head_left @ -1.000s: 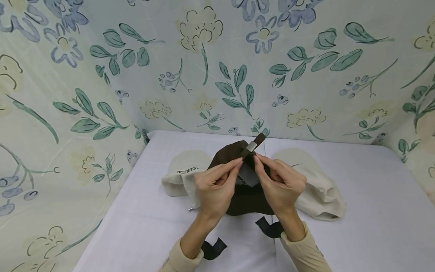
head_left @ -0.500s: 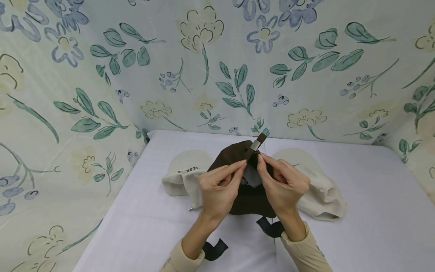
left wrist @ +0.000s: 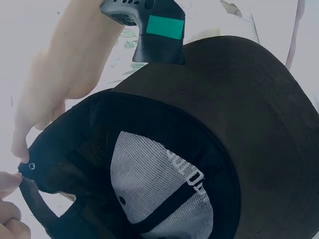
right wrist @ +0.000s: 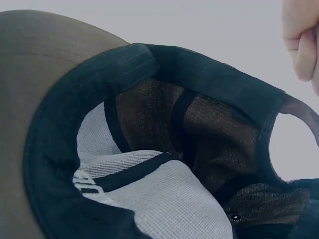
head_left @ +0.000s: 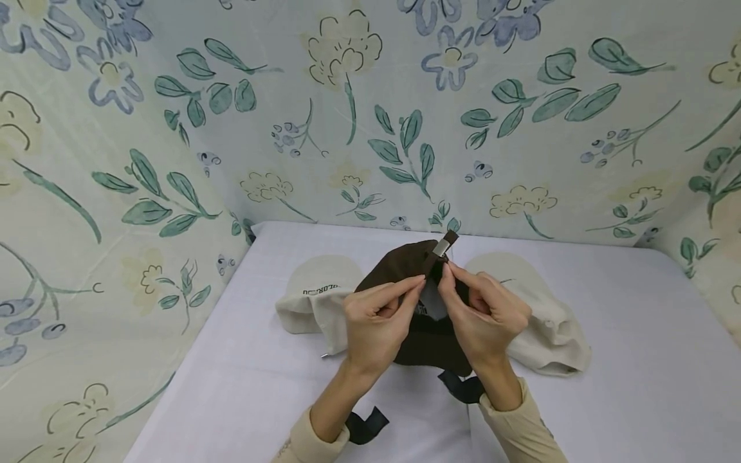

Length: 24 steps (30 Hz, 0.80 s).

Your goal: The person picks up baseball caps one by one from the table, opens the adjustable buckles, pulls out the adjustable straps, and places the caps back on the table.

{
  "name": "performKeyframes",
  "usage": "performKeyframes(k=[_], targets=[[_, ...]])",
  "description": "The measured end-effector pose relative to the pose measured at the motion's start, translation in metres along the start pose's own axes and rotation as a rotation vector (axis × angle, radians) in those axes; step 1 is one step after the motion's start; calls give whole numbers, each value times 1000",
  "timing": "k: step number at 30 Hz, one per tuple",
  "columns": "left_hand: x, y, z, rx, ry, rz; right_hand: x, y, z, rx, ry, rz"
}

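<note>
Brown cap (head_left: 392, 269) over counter (head_left: 231, 392), btwn pale caps (head_left: 321, 270). L grip (head_left: 377, 325) pinches strap (left wrist: 39, 203); R grip (head_left: 487, 318) pinches rear band (left wrist: 52, 168) nr. buckle (head_left: 442, 248). Prob. best: steady band w/ R, work strap flat, untwisted.

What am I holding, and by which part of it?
A brown cap: your left hand pinches its back strap, your right hand the edge beside it.

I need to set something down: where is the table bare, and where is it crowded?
The widest bare patch of table lies right of the right-hand pale cap. Another lies between the lettered pale cap and the table's left edge. The middle is crowded, with left grip and right grip holding the brown cap there.
</note>
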<state>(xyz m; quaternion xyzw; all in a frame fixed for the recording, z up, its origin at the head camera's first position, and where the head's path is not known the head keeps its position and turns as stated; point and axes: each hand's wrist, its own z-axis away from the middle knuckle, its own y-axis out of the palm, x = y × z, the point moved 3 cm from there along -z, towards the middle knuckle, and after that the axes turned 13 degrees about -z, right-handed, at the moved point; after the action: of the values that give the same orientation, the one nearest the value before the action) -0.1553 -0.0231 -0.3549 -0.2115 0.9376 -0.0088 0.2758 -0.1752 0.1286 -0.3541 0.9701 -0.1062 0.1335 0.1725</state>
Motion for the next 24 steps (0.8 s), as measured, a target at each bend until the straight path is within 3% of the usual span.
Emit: performKeyframes(k=[7,19,24], targets=[[-1,1,1,25,15,-6,-6,-12,-8,-78,11,42],[11,-10,-5,20,-155,74,-10,-16,-12,-98,32,34],[15,-15,-9,100,-193,154,-11,-17,-12,-81,43,22]])
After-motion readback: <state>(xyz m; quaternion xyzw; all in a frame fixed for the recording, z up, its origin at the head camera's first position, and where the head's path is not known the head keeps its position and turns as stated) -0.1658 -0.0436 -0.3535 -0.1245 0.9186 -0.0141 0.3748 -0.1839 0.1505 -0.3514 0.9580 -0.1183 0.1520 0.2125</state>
